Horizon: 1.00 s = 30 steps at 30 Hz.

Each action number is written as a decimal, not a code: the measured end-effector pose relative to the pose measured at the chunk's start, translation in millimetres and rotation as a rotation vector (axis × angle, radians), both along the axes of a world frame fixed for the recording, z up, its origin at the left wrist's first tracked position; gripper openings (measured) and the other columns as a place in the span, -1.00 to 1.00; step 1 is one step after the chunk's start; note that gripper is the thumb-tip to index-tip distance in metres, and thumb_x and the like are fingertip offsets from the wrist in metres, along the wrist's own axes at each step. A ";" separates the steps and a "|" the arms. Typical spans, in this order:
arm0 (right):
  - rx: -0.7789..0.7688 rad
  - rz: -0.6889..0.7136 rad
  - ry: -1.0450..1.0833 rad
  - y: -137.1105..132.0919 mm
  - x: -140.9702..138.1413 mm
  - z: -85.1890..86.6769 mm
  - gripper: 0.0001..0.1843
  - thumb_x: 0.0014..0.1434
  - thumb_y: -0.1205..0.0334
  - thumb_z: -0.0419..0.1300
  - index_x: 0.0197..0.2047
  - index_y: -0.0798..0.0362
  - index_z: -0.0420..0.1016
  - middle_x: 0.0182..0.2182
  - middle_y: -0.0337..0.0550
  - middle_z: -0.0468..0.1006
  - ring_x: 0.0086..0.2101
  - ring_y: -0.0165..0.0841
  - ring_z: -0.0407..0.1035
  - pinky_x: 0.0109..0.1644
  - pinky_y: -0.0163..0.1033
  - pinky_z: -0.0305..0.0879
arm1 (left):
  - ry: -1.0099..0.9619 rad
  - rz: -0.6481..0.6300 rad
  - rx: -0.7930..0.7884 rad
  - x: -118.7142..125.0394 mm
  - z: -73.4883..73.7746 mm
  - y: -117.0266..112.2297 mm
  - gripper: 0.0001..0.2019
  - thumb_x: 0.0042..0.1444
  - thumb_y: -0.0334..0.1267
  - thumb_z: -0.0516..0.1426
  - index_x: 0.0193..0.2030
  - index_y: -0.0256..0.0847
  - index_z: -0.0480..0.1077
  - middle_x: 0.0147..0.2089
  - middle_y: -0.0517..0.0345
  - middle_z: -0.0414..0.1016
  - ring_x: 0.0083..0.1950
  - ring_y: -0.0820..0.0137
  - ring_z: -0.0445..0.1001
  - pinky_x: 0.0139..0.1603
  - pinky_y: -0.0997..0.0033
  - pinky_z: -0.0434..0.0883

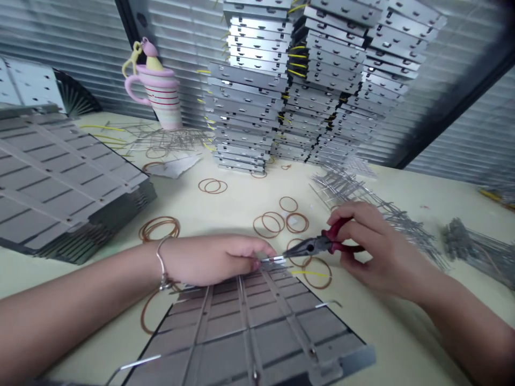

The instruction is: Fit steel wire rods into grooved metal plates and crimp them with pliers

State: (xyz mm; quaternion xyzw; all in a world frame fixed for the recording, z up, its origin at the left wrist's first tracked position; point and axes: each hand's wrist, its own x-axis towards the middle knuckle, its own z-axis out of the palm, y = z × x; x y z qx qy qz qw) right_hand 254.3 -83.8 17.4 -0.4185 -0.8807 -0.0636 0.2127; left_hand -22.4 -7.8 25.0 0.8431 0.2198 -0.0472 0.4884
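- At the near edge of the grey metal panel (249, 343), left hand (213, 261) fingers pinch a thin steel wire (272, 262): likely light, stiff, best held near its end.
- Right hand (380, 249) fingers close around red-handled needle-nose pliers (309, 246), tips at the wire.

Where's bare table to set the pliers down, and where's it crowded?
Bare table lies right of the grey plate, below the right hand, and between the tall plate stacks and the rubber bands. The right side is crowded with wire racks.
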 end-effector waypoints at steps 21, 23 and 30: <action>0.085 -0.034 -0.205 -2.6 -15.3 -11.8 -0.62 0.07 0.44 0.06 0.01 0.15 0.24 -0.12 0.06 0.41 -0.12 -0.15 0.21 -0.08 -0.04 0.11 | 0.028 -0.018 -0.015 1.2 -0.5 3.5 -0.70 0.28 -0.35 -0.09 0.08 -0.25 0.31 0.06 0.15 0.42 0.05 0.39 0.34 0.08 0.49 0.25; 0.114 -0.104 -0.254 -0.9 -20.7 -16.4 -0.55 0.06 0.40 0.07 0.06 0.22 0.24 -0.19 0.06 0.44 -0.17 -0.14 0.21 -0.12 -0.04 0.10 | 0.008 -0.024 0.009 1.3 -1.0 3.7 -0.70 0.27 -0.34 -0.08 0.08 -0.23 0.32 0.07 0.16 0.42 0.05 0.39 0.34 0.08 0.51 0.24; 0.137 -0.204 -0.384 3.6 -31.4 -22.5 -0.93 -0.07 0.34 0.14 -0.41 0.10 0.36 -0.43 -0.08 0.34 -0.34 -0.21 0.13 -0.27 -0.14 0.00 | 0.010 0.007 0.039 1.1 1.5 -0.2 -0.70 0.24 -0.37 -0.07 -0.02 -0.20 0.43 -0.06 0.19 0.51 -0.04 0.38 0.42 0.01 0.50 0.30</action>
